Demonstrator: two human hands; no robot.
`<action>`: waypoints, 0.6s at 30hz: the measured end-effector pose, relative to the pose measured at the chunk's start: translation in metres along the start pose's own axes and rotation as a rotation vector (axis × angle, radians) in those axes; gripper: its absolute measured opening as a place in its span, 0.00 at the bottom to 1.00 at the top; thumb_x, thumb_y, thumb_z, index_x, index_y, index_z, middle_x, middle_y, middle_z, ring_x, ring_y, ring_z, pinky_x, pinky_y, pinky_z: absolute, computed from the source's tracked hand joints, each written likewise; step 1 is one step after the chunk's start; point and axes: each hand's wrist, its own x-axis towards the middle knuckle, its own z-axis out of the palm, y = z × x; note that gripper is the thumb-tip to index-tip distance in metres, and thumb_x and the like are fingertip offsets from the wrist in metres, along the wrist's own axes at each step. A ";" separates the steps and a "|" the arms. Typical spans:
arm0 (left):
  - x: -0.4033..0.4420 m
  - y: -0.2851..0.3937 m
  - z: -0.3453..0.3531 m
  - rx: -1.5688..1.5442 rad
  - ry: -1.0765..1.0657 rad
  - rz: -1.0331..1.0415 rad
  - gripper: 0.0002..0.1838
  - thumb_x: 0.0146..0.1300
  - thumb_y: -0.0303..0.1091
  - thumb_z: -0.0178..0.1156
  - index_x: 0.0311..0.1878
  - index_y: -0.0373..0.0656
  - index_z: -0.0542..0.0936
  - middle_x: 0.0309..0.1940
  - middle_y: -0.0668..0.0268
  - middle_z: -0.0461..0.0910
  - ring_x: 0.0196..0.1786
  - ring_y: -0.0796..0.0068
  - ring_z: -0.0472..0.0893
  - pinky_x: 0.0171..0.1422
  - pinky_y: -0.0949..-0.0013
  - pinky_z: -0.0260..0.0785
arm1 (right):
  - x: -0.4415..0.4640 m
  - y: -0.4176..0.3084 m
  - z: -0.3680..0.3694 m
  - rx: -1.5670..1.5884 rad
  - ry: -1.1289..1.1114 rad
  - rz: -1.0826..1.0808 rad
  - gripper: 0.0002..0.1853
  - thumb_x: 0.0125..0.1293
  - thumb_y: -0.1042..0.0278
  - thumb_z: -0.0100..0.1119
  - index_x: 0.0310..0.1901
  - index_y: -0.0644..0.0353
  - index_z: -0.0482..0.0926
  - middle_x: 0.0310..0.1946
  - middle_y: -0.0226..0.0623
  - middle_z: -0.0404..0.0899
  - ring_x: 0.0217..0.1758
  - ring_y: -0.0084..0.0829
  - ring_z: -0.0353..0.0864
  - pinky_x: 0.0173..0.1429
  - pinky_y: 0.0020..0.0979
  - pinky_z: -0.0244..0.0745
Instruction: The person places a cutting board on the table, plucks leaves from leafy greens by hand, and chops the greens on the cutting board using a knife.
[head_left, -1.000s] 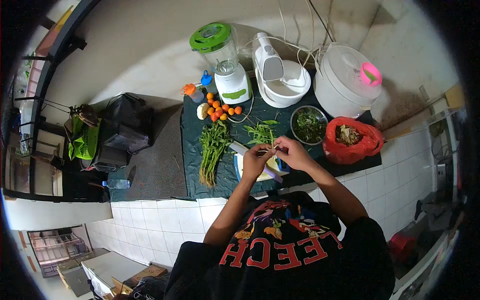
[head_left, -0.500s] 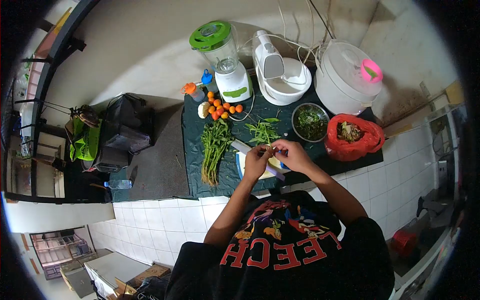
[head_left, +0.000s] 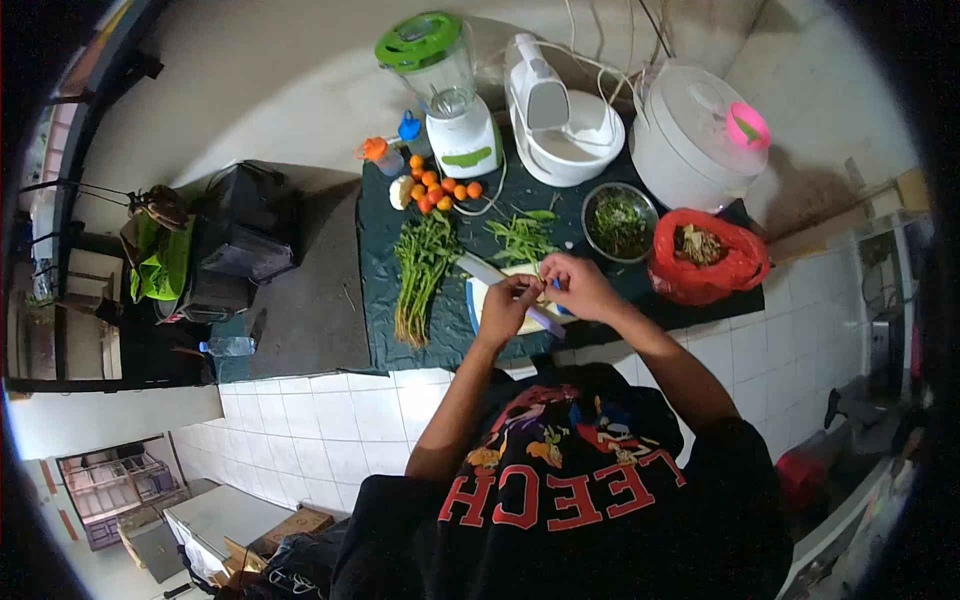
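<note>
Along the near edge of the bench, which is draped in a dark green sheet [head_left: 380, 310], a white cutting board [head_left: 480, 292] with a blue rim lies under the person's two bare hands. The left hand [head_left: 508, 305] and right hand [head_left: 580, 287] meet over it with fingers bent and tips together; whether a stem is pinched between them is too small to tell. Below them, a knife [head_left: 480, 267] lies slanted across the board, its blade pointing to the far left and its purple handle [head_left: 543, 320] toward the near edge.

Left of the board, a bunch of leafy greens [head_left: 427, 265] lies with its stems toward the near edge. Just beyond the board is a small heap of loose green leaves [head_left: 520, 238].

Near the right corner, an open red plastic bag [head_left: 700, 280] holds pale scraps, and beside it a metal bowl [head_left: 586, 236] contains chopped greens.

Farther back, orange-red tomatoes [head_left: 432, 190] cluster toward the left edge, near an orange-capped bottle [head_left: 375, 150] and a blue-capped one [head_left: 409, 127]. Toward the far edge stand a green-lidded blender [head_left: 463, 140], a white stand mixer [head_left: 545, 105] and, at the right corner, a lidded white bucket [head_left: 680, 150] topped by a pink cup [head_left: 748, 125].
</note>
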 end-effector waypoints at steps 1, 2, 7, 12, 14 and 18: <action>-0.001 0.001 -0.001 0.050 0.008 0.027 0.11 0.72 0.33 0.64 0.49 0.33 0.83 0.37 0.67 0.86 0.41 0.80 0.81 0.49 0.73 0.73 | 0.005 -0.001 -0.002 -0.009 -0.036 0.013 0.11 0.60 0.71 0.70 0.43 0.60 0.79 0.31 0.32 0.83 0.27 0.22 0.79 0.32 0.29 0.73; -0.002 -0.003 0.001 0.011 0.027 0.034 0.11 0.72 0.32 0.64 0.49 0.34 0.83 0.37 0.66 0.86 0.41 0.80 0.81 0.49 0.73 0.73 | 0.013 0.003 -0.004 -0.058 -0.083 -0.030 0.12 0.61 0.67 0.71 0.40 0.60 0.78 0.29 0.32 0.82 0.26 0.24 0.77 0.32 0.30 0.71; 0.004 -0.014 0.003 -0.086 0.161 0.034 0.09 0.71 0.30 0.64 0.48 0.35 0.82 0.35 0.66 0.86 0.37 0.78 0.83 0.43 0.74 0.73 | 0.072 0.004 -0.015 -0.140 -0.515 0.098 0.15 0.59 0.62 0.70 0.40 0.62 0.79 0.30 0.37 0.85 0.32 0.28 0.82 0.36 0.34 0.74; 0.005 -0.020 -0.002 -0.200 0.220 -0.020 0.08 0.73 0.32 0.64 0.47 0.37 0.82 0.36 0.67 0.85 0.38 0.80 0.83 0.42 0.75 0.73 | 0.100 0.002 -0.004 -0.222 -0.667 0.110 0.19 0.60 0.56 0.70 0.42 0.63 0.79 0.31 0.35 0.84 0.32 0.27 0.80 0.35 0.33 0.73; 0.005 -0.031 -0.004 -0.287 0.201 -0.050 0.10 0.74 0.34 0.63 0.48 0.36 0.81 0.38 0.66 0.85 0.41 0.77 0.84 0.45 0.73 0.75 | 0.111 0.010 0.004 -0.248 -0.764 0.152 0.20 0.60 0.55 0.71 0.44 0.63 0.79 0.32 0.34 0.84 0.32 0.26 0.80 0.35 0.32 0.73; 0.003 -0.037 -0.002 -0.415 0.241 -0.139 0.10 0.73 0.33 0.64 0.48 0.35 0.80 0.40 0.63 0.85 0.42 0.73 0.85 0.49 0.69 0.79 | 0.129 0.015 0.016 -0.279 -0.931 0.275 0.20 0.61 0.58 0.70 0.49 0.62 0.78 0.33 0.32 0.83 0.34 0.26 0.78 0.37 0.33 0.74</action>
